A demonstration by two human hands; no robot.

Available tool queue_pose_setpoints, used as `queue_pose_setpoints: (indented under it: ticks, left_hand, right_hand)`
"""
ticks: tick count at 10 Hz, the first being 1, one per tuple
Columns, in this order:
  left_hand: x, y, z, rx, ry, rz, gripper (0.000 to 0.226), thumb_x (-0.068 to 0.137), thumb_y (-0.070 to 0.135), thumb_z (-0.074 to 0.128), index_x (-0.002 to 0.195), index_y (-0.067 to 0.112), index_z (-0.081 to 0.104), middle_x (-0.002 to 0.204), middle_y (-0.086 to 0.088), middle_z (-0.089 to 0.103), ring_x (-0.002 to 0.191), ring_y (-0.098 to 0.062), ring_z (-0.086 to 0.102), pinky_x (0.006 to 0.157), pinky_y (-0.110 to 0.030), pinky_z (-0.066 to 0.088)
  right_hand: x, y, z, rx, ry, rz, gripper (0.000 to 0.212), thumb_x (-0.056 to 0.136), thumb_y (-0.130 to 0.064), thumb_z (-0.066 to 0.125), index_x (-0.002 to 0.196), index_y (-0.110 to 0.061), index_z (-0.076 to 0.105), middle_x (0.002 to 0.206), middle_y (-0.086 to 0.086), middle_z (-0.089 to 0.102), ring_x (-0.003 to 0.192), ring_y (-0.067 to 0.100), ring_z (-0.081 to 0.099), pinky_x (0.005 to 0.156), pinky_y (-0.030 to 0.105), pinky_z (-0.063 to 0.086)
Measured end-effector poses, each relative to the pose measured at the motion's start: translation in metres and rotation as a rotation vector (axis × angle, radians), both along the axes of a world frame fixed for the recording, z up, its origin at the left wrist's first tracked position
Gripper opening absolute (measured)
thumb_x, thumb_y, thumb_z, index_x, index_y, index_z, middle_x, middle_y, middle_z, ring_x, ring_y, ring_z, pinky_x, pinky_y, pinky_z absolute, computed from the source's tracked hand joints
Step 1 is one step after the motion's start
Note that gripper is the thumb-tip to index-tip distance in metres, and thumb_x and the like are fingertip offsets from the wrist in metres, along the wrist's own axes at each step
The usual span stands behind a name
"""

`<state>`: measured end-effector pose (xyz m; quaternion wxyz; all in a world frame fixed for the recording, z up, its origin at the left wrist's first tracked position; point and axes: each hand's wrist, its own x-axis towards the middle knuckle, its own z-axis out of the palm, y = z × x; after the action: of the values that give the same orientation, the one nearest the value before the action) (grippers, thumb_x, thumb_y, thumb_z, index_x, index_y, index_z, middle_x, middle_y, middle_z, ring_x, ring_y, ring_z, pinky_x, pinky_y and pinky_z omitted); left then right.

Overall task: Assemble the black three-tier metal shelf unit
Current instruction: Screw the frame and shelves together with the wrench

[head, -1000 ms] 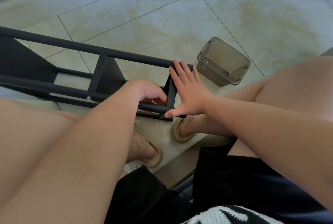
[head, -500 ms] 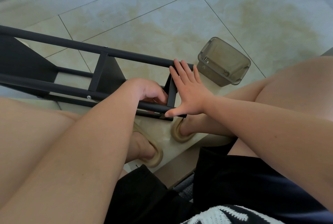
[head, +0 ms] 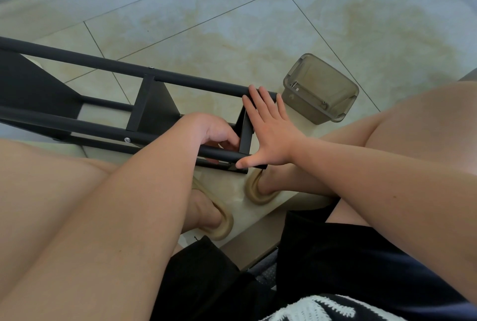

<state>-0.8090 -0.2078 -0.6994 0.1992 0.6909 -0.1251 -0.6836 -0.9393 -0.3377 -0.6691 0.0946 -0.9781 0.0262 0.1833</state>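
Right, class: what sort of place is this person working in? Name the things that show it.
Probably a room at home: a glossy tiled floor, slippers on bare feet, and a black shelf frame lying on its side on the floor.

the black shelf frame (head: pixel 152 103) lies on its side on the tiled floor (head: pixel 335 23), running from 9 o'clock to the centre. the right hand (head: pixel 268 137) is flat with straight fingers against the frame's end: fingertips on the far tube (head: pixel 103 61), thumb on the near tube (head: pixel 77 125). the left hand (head: pixel 211 129) reaches between the two tubes, just beside the end crosspiece (head: pixel 246 134), with its fingers curled; whether they hold anything cannot be told. a screw head (head: pixel 126 139) shows on the near tube. a translucent grey container (head: pixel 320 88) stands at 2 o'clock of the right hand, near the frame's end.
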Motion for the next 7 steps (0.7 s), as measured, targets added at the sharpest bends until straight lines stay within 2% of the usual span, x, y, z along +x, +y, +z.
queue_pose_setpoints:
  ticks: [2,3,4,5,6,7]
  left_hand:
    - [0.0016,0.0014,-0.004,-0.051,-0.023,-0.022,0.011,0.067,0.02,0.074,0.075,0.015,0.079,0.085,-0.009,0.073,0.082,-0.027,0.064,0.081,-0.036,0.052]
    - [0.0017,0.0009,-0.0031,-0.06,-0.019,-0.019,0.008,0.075,0.013,0.072,0.08,0.013,0.078,0.084,-0.009,0.074,0.08,-0.026,0.064,0.083,-0.036,0.05]
    - [0.0013,0.001,-0.0024,-0.07,-0.02,-0.013,0.012,0.081,0.006,0.068,0.082,0.013,0.078,0.082,-0.009,0.073,0.078,-0.025,0.064,0.081,-0.035,0.05]
    - [0.0007,0.0015,-0.0009,-0.095,-0.005,-0.004,0.019,0.083,0.001,0.064,0.093,0.011,0.077,0.092,-0.011,0.073,0.084,-0.024,0.066,0.089,-0.038,0.051]
    - [-0.0005,0.001,0.0014,-0.115,-0.001,0.013,0.021,0.085,-0.005,0.059,0.091,0.011,0.072,0.096,-0.012,0.07,0.085,-0.023,0.065,0.084,-0.032,0.051]
    - [0.0008,0.0014,-0.0018,-0.1,0.014,0.031,0.021,0.083,0.0,0.062,0.097,0.009,0.075,0.11,-0.017,0.072,0.102,-0.031,0.068,0.096,-0.041,0.054]
  right_hand:
    - [0.0006,0.0001,0.0005,-0.003,0.006,0.0,0.148,0.053,-0.1,0.035,0.16,-0.009,-0.013,0.165,0.011,-0.026,0.151,0.028,-0.029,0.121,0.052,-0.019]
    - [0.0008,0.0002,0.0011,-0.001,0.01,-0.003,0.148,0.054,-0.099,0.036,0.16,-0.009,-0.013,0.165,0.011,-0.026,0.151,0.028,-0.029,0.121,0.053,-0.017]
    - [0.0004,0.0003,0.0027,-0.004,0.01,-0.001,0.147,0.059,-0.097,0.048,0.159,-0.009,-0.013,0.165,0.011,-0.027,0.151,0.028,-0.029,0.121,0.053,-0.018]
    - [0.0001,0.0001,0.0034,-0.007,0.004,0.002,0.146,0.063,-0.094,0.054,0.159,-0.009,-0.013,0.165,0.011,-0.027,0.151,0.028,-0.029,0.121,0.052,-0.018]
    - [0.0008,0.0005,0.0026,-0.011,0.009,0.0,0.147,0.058,-0.098,0.045,0.16,-0.008,-0.012,0.165,0.011,-0.026,0.151,0.028,-0.029,0.122,0.053,-0.017]
    - [0.001,0.0006,0.002,-0.014,0.016,-0.003,0.148,0.055,-0.099,0.039,0.16,-0.009,-0.013,0.165,0.011,-0.026,0.151,0.028,-0.029,0.122,0.053,-0.016]
